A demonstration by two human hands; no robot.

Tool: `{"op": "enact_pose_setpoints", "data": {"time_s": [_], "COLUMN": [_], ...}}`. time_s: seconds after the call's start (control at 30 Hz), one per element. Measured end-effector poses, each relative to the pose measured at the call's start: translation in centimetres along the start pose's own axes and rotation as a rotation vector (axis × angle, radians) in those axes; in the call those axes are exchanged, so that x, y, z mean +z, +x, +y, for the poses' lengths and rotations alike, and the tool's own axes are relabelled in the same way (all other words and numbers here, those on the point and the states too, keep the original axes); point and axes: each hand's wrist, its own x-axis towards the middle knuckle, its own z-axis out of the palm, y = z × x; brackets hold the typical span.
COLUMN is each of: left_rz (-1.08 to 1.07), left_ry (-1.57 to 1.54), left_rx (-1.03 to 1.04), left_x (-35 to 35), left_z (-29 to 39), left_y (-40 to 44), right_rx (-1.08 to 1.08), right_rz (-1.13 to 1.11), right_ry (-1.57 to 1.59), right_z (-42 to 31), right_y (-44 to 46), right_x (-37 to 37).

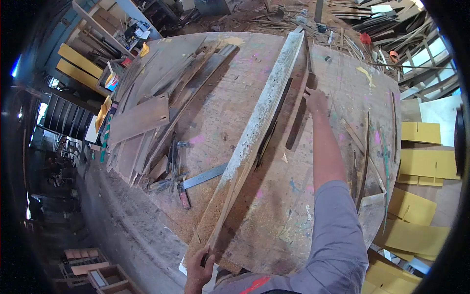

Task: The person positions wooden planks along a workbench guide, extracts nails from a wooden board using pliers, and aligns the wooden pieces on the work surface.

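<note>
A long wooden plank, with flaking white paint on its far part and bare, sawdust-covered wood near me, lies lengthwise over the worktable. My left hand is closed around its near end, at the table's front edge. On the plank's right lies a shorter dark wooden strip. My right hand reaches far forward to this strip, its fingers bent onto the right edge. Left of the plank are a steel try square with a dark red handle, and a hammer.
Loose boards, including a wide brown board, cover the table's left side. Thin strips lie along the right. Yellow panels stand beyond the right edge, and scrap wood piles up at the back right.
</note>
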Motion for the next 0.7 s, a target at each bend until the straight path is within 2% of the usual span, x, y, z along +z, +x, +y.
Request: {"op": "enact_pose_setpoints", "data": {"time_s": [0.03, 0.17, 0.27, 0.3, 0.4, 0.47, 0.53, 0.6, 0.7], "left_rz": [0.006, 0.004, -0.02, -0.029, -0.027, -0.046, -0.012, -0.024, -0.06], "left_ry": [-0.021, -0.06, -0.061, -0.063, -0.095, -0.057, -0.037, -0.031, -0.057], "left_rx": [0.021, 0.081, 0.061, 0.048, 0.097, 0.116, 0.21, 0.214, 0.24], "left_x": [0.0, 0.7, 1.0, 1.0, -0.1, -1.1, -1.6, -2.0, -3.0], "left_z": [0.1, -0.4, -2.0, -2.3, -1.3, -1.3, -2.2, -4.1, -7.1], "left_y": [-0.2, -1.3, -1.9, -2.2, -2.3, -2.4, -2.3, -2.3, -2.8], "right_rx": [0.062, 0.064, 0.167, 0.136, 0.007, 0.099, 0.027, 0.25, 0.251], "right_rz": [-0.04, -0.074, -0.088, -0.093, -0.05, -0.218, -0.019, -0.17, -0.143], "right_ry": [-0.043, -0.17, 0.007, -0.018, -0.053, 0.042, 0.089, 0.237, 0.25], "right_z": [-0.1, -1.8, 1.0, 0.8, 2.7, -0.6, -0.6, -3.7, -6.1], "right_y": [-0.2, -3.5, -5.9, -8.2, -17.5, -26.0, -34.7, -41.8, -50.8], "right_x": [-1.0, -3.3, -0.8, -1.8, -1.6, -6.4, -5.2, -8.1, -7.0]}}
